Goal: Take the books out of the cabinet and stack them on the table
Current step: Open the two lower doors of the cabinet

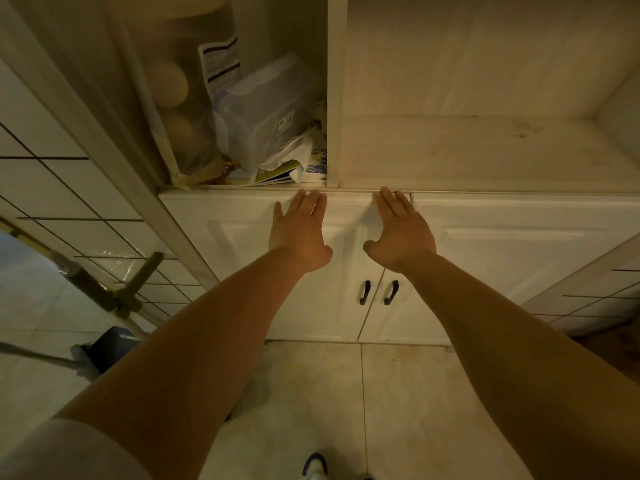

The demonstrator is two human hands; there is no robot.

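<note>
1. Clearly, both hands lie flat and empty against the white cabinet (502, 237), fingers stretched out, tips at the top edge of its lower doors.
2. Left hand (298, 230) presses the left door; right hand (401, 230) presses the door beside it, above the two black handles (378, 292).
3. Books (277, 174) lie in the cabinet's open upper-left compartment, under a clear plastic container (263, 116).
4. Whether more books sit behind it cannot be told.

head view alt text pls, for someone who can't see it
Seen from above, a person's open left hand and right hand lie flat, empty, against the closed white lower cabinet doors. Above left, an open shelf holds a clear plastic container and papers.
</note>
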